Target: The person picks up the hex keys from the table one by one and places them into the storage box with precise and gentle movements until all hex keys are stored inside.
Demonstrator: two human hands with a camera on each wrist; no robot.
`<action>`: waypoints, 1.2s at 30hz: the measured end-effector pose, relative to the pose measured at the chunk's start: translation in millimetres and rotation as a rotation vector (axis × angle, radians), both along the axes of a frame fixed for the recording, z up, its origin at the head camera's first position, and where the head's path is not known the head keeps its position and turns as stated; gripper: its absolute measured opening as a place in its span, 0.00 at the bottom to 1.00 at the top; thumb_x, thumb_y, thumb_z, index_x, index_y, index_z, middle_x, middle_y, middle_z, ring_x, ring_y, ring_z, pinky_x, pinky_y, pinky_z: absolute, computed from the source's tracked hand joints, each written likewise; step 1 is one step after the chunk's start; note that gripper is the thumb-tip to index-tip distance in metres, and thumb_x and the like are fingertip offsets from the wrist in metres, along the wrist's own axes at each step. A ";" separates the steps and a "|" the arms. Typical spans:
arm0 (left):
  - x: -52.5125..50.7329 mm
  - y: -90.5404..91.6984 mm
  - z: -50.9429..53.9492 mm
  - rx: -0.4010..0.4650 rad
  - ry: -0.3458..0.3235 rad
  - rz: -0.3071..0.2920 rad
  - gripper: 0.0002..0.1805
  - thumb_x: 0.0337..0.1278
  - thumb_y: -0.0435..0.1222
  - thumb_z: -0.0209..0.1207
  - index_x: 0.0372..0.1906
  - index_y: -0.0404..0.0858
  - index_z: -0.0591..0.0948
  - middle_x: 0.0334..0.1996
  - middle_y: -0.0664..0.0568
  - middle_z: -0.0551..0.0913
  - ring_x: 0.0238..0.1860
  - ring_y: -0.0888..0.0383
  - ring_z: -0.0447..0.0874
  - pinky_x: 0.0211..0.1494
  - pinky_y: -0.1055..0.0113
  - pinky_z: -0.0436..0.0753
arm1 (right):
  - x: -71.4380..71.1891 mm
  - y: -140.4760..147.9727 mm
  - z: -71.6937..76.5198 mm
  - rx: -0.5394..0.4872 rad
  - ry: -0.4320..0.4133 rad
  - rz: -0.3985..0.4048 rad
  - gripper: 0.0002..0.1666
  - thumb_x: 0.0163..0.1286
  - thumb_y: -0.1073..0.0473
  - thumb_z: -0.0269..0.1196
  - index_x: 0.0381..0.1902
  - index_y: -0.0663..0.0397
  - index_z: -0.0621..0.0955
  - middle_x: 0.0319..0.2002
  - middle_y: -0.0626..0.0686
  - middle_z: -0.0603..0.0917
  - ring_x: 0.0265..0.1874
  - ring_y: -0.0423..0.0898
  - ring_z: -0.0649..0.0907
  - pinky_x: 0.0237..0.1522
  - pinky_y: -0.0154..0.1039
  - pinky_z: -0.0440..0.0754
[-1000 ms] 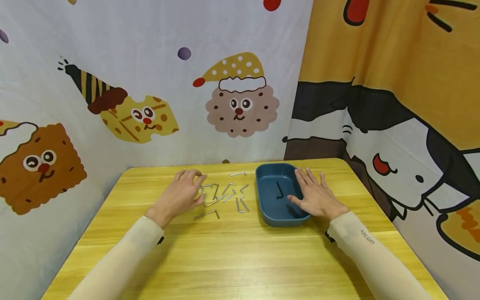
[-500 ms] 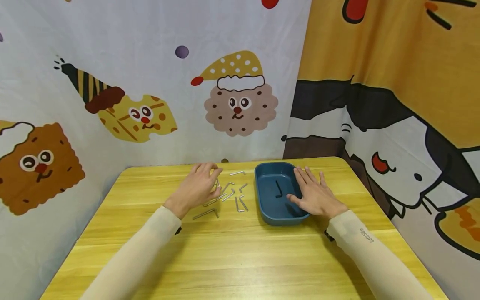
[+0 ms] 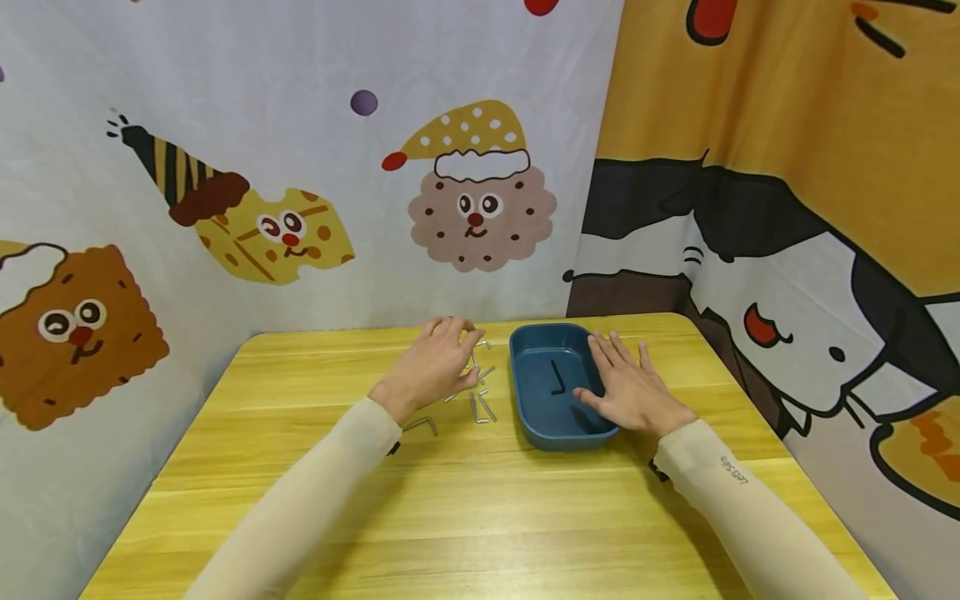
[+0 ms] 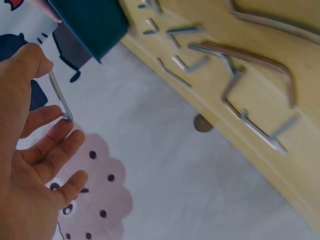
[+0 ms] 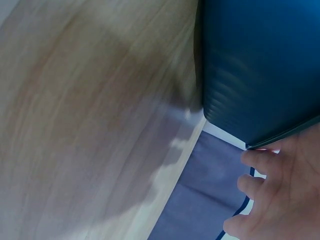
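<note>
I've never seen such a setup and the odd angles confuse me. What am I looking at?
There is no machine here, only a person's bare left hand and right hand, filmed by cameras worn on the head and both wrists. The wide picture, looking forward and down, is from the head; the close, tilted ones are from the left and right wrists. On the wood-grain table lie loose L-shaped metal keys beside a blue tray, with one black key inside it. The left hand pinches a silver key, clearest in the left wrist picture. The right hand rests at the tray's right rim.
</note>
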State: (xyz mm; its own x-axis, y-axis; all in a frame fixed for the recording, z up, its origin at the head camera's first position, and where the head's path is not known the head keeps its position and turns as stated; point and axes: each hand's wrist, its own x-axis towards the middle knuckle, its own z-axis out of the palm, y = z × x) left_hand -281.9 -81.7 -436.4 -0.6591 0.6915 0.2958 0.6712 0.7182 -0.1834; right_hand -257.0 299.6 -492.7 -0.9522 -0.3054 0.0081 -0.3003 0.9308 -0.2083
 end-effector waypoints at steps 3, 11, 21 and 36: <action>-1.3 10.9 2.7 -0.013 -0.002 -0.015 0.34 0.82 0.50 0.70 0.80 0.36 0.80 0.72 0.42 0.83 0.74 0.42 0.84 0.86 0.41 0.80 | 0.3 -0.2 0.2 -0.005 -0.005 -0.001 0.62 0.89 0.32 0.62 0.97 0.61 0.49 0.97 0.65 0.49 0.97 0.71 0.46 0.92 0.83 0.33; -7.2 39.3 2.4 -0.038 0.023 -0.043 0.31 0.82 0.48 0.68 0.78 0.38 0.81 0.71 0.43 0.83 0.74 0.42 0.84 0.84 0.42 0.82 | -0.3 -0.2 -0.4 0.014 0.004 0.000 0.62 0.89 0.32 0.62 0.97 0.61 0.49 0.97 0.65 0.50 0.97 0.71 0.48 0.92 0.83 0.34; -12.3 75.2 2.9 -0.083 -0.012 -0.054 0.33 0.85 0.55 0.67 0.81 0.41 0.81 0.71 0.45 0.83 0.74 0.46 0.85 0.85 0.45 0.83 | -1.7 -0.1 -2.1 0.015 -0.011 -0.008 0.62 0.89 0.31 0.62 0.98 0.60 0.48 0.98 0.64 0.49 0.98 0.70 0.46 0.93 0.83 0.36; -19.1 123.4 -3.0 -0.149 -0.083 -0.070 0.32 0.86 0.59 0.65 0.78 0.44 0.83 0.70 0.46 0.82 0.71 0.49 0.87 0.81 0.46 0.85 | -1.5 -0.1 -0.2 0.011 -0.017 -0.008 0.61 0.89 0.31 0.61 0.98 0.60 0.49 0.98 0.64 0.49 0.97 0.70 0.46 0.92 0.84 0.34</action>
